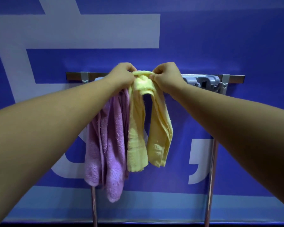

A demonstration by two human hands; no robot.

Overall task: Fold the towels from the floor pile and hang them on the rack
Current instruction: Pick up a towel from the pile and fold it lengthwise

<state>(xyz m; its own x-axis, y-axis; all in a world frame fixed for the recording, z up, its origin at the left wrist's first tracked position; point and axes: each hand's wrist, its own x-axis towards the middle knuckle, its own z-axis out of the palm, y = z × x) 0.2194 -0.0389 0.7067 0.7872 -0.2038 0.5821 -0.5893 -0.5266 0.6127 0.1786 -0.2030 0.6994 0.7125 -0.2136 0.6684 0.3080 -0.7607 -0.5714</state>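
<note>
Hanging step: in the head view, the person is setting the yellow towel (pixel 156 128) over the top bar of the rack (pixel 234 77).
Left hand: the left hand (pixel 121 76) has curled fingers that pinch the towel's upper fold at its left end.
Right hand: the right hand (pixel 168 76) pinches the same fold at its right end.
Yellow towel: it is draped at the bar, bunched rather than flat, with two tails hanging down.
Purple towel: the purple towel (pixel 105 145) hangs on the rack and touches the yellow towel's left side.
Done: one towel appears hung and a second is nearly placed.
Left: the hands must release and straighten the towel. The floor pile is out of view, so the remaining count cannot be told.
</note>
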